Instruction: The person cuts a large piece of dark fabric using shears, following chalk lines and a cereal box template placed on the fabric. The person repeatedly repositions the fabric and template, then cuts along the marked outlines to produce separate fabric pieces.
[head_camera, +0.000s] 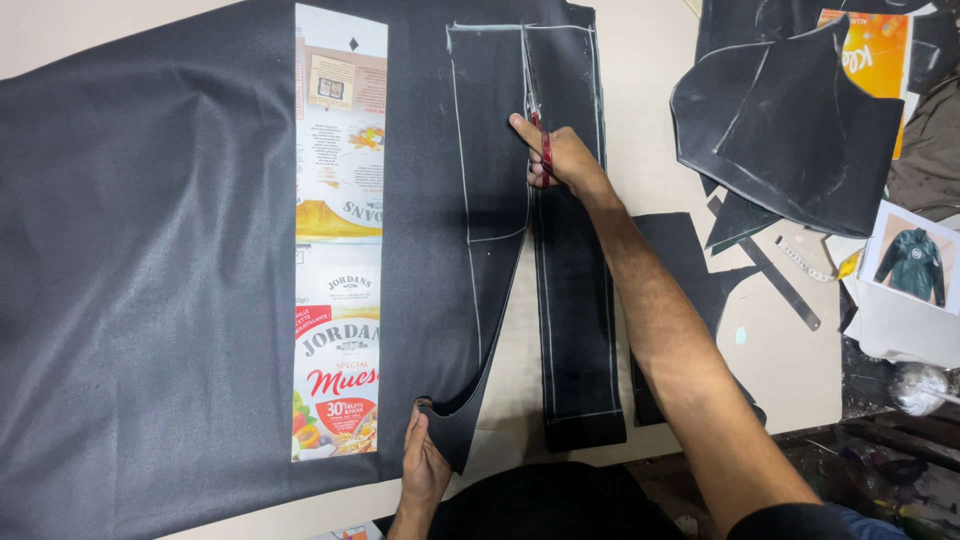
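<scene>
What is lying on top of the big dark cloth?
A long cardboard strip cut from a food box lies flat on the dark cloth, beside white chalk lines. The cloth under the strip is hidden, so any marks there cannot be seen.

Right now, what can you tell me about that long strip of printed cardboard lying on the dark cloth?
The cardboard strip is a long, narrow rectangle that looks cut from a flattened food box, printed side up, in white, orange and red with pictures of fruit. It lies flat and straight on the black fabric, running from the far edge almost to the near edge, left of the chalk lines. Neither hand touches it; the left hand grips the fabric's cut edge just right of its near end.
</scene>
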